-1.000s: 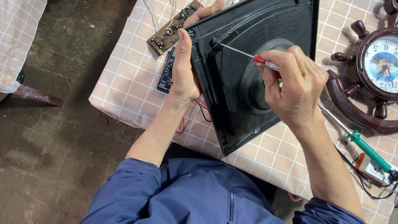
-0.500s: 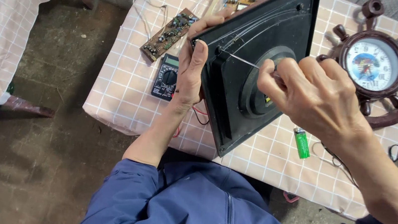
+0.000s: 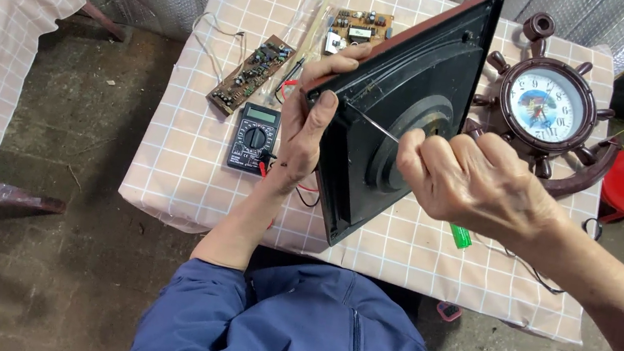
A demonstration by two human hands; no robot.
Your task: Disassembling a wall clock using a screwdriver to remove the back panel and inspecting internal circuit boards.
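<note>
A single head-worn camera looks steeply down from close above, over the wearer's blue-sleeved arms, onto a checked tabletop (image 3: 195, 161) and surrounding concrete floor (image 3: 39, 269).

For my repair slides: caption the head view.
Left hand steadies black panel; right hand drives screwdriver into it.

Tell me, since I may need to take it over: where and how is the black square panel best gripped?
Probably at the black square panel's left corner, coming from the left, as the left hand does now: thumb on the back face, fingers curled over the brown top rim. The panel stands tilted on its lower corner on the table, and the right hand's screwdriver works near that corner.
</note>
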